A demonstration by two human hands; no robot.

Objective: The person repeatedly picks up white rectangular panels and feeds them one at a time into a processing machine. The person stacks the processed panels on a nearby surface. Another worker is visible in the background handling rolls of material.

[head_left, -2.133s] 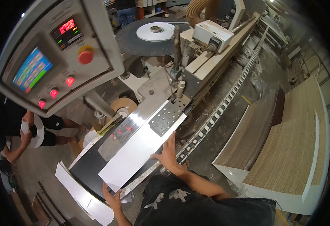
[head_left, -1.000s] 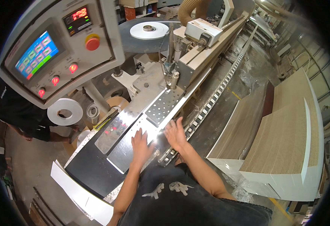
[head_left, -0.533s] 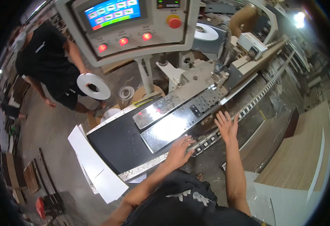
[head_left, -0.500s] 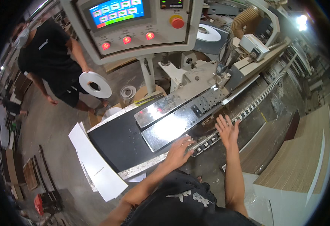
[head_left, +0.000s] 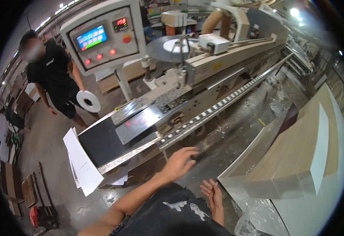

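Observation:
My left hand (head_left: 177, 163) hangs in the air before the near edge of a long machine, its fingers apart and nothing in them. Close to my body, lower and to the right, my right hand (head_left: 213, 193) is held up with spread, bare fingers. Nearest to the left hand is the machine's roller rail (head_left: 211, 112), a long row of small rollers running off to the far right. Behind it lie a shiny metal plate (head_left: 136, 125) and a black belt bed (head_left: 97, 145). Neither hand touches anything.
A control panel (head_left: 103, 35) with a lit screen stands above the bed. Wood-grain boards (head_left: 286, 157) are stacked at the right, with clear plastic wrap (head_left: 254, 216) below. White sheets (head_left: 81, 163) lie at the bed's left end. Beyond, a person holds a white roll (head_left: 88, 101).
Both hands have drawn back from the machine; the right dropped toward my body, the left moved slightly down. The view has shifted, showing more of the machine's far end and the boards.

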